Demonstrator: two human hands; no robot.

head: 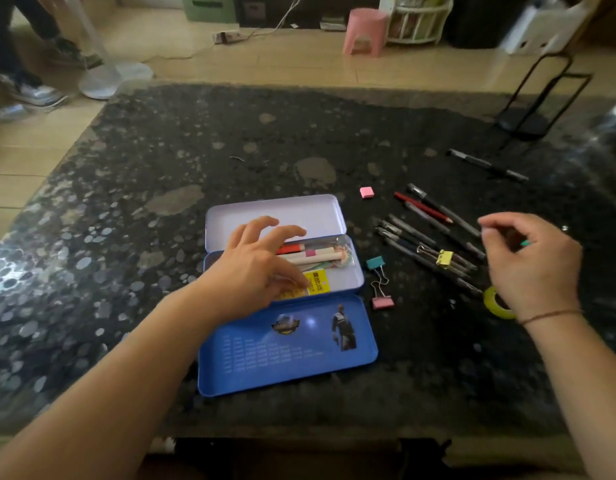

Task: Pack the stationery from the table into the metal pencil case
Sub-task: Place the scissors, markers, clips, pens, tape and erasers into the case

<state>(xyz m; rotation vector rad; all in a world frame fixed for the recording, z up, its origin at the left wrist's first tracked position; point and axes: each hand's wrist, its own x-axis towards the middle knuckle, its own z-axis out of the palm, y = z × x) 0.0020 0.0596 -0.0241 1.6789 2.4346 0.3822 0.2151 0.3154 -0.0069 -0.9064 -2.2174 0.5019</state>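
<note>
- Left hand (261, 265) is reaching into the middle tray of the metal pencil case (286, 355), fingers spread and relaxed, gripping nothing.
- Right hand (531, 261) is hovering right of the case above the pens (434, 237), fingers loosely curled; whether it is holding anything cannot be told.
- Case is lying open on the desk (161, 161), already holding markers and a yellow packet (318, 281).
- Pink eraser (367, 192), three binder clips and yellow tape roll (497, 304) are lying right of the case.
</note>
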